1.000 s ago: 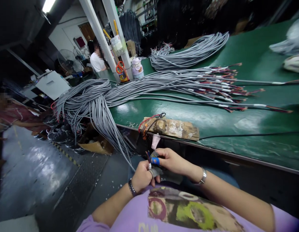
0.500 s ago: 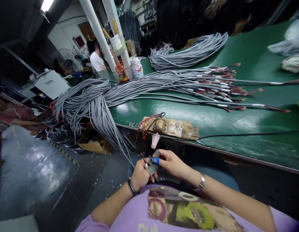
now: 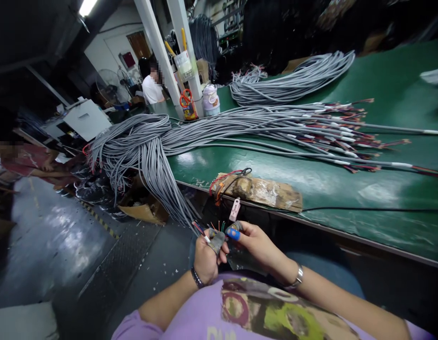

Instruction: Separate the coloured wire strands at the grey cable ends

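My left hand [image 3: 206, 259] is closed around the end of a grey cable, its thumb wrapped in grey tape. Thin coloured wires [image 3: 219, 226] fan upward from between its fingers, orange and green among them. More dark and red wire ends [image 3: 197, 227] with a white sleeve stick out at the left side of this hand. My right hand [image 3: 257, 243] is pinched, thumb and forefinger together, just right of the fanned wires; whatever lies between the tips is too small to make out. Blue tape covers its thumb and grey tape its forefinger. From the bench, a bundle of grey cables [image 3: 162, 174] hangs down toward my left hand.
On the green bench [image 3: 332, 189] lie long grey cables [image 3: 219, 125] with stripped ends, and a coiled bundle [image 3: 293, 78] behind. A wooden block [image 3: 272, 191] with leads sits at the front edge, a pink tag [image 3: 235, 209] below. A cardboard box [image 3: 144, 203] stands left; co-workers are farther back.
My right fingertips have moved slightly apart from my left hand. The coloured wires now show spread between the hands. The whole view has shifted a little.
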Demonstrator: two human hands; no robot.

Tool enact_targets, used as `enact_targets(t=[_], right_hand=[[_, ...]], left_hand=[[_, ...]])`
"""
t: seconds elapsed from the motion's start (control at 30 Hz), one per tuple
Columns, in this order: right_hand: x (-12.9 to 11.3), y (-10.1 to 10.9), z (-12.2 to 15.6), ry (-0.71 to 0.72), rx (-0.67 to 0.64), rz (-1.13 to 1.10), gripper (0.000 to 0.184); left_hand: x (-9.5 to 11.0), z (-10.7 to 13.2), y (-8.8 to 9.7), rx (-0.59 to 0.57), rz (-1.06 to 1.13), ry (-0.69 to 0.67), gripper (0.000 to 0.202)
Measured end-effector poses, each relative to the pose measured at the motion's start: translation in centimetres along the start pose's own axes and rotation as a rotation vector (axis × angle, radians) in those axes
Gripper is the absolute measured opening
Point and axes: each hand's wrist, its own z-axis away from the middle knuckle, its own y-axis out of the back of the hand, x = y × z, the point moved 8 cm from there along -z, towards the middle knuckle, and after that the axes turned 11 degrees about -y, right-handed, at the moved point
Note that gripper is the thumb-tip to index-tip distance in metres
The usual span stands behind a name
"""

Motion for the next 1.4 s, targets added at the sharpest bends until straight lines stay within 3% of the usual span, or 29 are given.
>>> enact_targets(t=[0.1, 0.23, 0.43, 0.6, 0.9, 1.17, 1.4], right_hand=[[-0.3, -0.1, 0.1, 0.017, -0.003, 0.016, 0.038], [-0.4, -0.6, 0.0, 0.021, -0.063, 0.035, 0.038], [-0.2, 0.3, -0.2, 0.032, 0.03, 0.088, 0.039], [0.1, 0.0, 0.3, 0.043, -0.05, 0.086, 0.039], [-0.3, -0.3, 0.5, -0.07, -0.071, -0.012, 0.038], [0.6, 0.0, 0.3, -0.044, -0.022, -0.05, 0.029], [1.0, -0.4, 0.1, -0.156, -0.119, -0.271, 0.028]], left_hand=[[0.1, 0.0, -0.2, -0.023, -0.017, 0.018, 0.032], [-0.1, 0.2, -1.1, -0.174, -0.116, 0.054, 0.034], [0.0, -0.2, 0.0, -0.034, -0.061, -0.01, 0.033], [0.5, -0.3, 0.2, 0.001, -0.015, -0.044, 0.029], [1.0, -0.1, 0.1, -0.065, -0.053, -0.047, 0.033], [1.0, -0.2, 0.4, -0.014, -0.064, -0.088, 0.033], [0.7, -0.1, 0.1, -0.094, -0.072, -0.061, 0.032]])
